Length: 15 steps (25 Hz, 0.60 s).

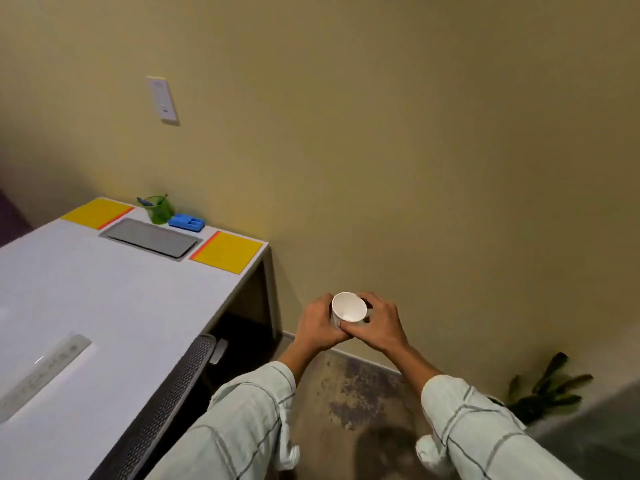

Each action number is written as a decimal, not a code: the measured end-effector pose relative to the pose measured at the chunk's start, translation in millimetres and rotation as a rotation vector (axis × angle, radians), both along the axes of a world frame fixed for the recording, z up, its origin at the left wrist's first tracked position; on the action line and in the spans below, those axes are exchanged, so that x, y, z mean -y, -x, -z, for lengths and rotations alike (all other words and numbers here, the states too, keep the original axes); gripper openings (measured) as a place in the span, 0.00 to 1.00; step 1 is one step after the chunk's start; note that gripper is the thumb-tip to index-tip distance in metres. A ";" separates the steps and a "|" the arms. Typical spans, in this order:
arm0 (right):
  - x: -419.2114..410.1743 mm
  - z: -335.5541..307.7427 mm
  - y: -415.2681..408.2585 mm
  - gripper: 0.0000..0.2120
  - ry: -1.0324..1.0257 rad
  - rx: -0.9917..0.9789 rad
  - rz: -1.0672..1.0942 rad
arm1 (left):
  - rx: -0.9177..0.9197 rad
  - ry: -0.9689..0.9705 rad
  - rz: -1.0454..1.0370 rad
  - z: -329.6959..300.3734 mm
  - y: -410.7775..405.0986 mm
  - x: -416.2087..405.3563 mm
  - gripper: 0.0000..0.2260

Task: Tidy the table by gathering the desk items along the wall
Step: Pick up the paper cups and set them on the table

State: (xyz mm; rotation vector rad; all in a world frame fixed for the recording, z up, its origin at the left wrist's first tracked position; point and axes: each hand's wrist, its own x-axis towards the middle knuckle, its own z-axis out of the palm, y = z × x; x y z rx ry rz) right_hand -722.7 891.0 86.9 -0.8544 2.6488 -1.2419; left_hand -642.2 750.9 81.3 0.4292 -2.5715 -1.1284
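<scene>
Gripping white cup [349,307], both hands [322,323] hover beyond table's [145,306] right edge.

Both hands — left hand [320,323] and right hand [377,322] — wrap a white cup [348,308] held over the floor, off the table's [104,299] right edge. Along the wall sit two yellow pads [95,212] [228,251], a grey tray [150,238], a green cup [159,210] and a blue box [187,222] — a ruler [41,372] lies nearer.
</scene>
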 end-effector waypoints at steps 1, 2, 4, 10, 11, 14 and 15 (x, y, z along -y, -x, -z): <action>25.7 -6.1 16.3 0.32 0.004 0.000 -0.065 | 0.005 -0.004 -0.061 -5.5 8.5 21.7 0.24; 52.9 -10.1 27.8 0.33 0.003 0.004 -0.135 | 0.012 -0.002 -0.114 -9.1 13.6 44.6 0.24; 112.6 -12.7 44.7 0.34 -0.001 -0.007 -0.267 | 0.041 0.011 -0.210 -15.0 18.6 96.5 0.25; 300.6 5.8 48.9 0.39 0.022 0.012 -0.552 | 0.096 -0.028 -0.478 2.4 -8.3 252.6 0.20; 329.5 8.2 43.6 0.39 0.019 0.015 -0.594 | 0.103 -0.032 -0.520 5.5 -18.6 275.0 0.21; 403.1 20.1 14.4 0.39 -0.017 0.000 -0.774 | 0.119 -0.106 -0.702 17.5 -63.0 323.0 0.23; 423.0 22.9 2.4 0.40 -0.028 -0.012 -0.834 | 0.115 -0.141 -0.766 21.6 -78.8 333.7 0.23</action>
